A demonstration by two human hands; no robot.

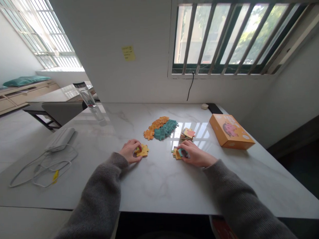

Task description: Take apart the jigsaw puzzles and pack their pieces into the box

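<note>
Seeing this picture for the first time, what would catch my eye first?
Probably the orange box at the right of the white marble table, and the joined orange and teal puzzle pieces at its middle. Below them, the left hand and right hand each touch other puzzle pieces. Behind, a barred window fills the upper right.

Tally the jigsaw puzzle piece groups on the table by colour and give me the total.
Orange group: 1
Teal group: 1
Mixed-colour stack: 1
Yellow group at the left hand: 1
Mixed group at the right hand: 1
Total: 5
</note>
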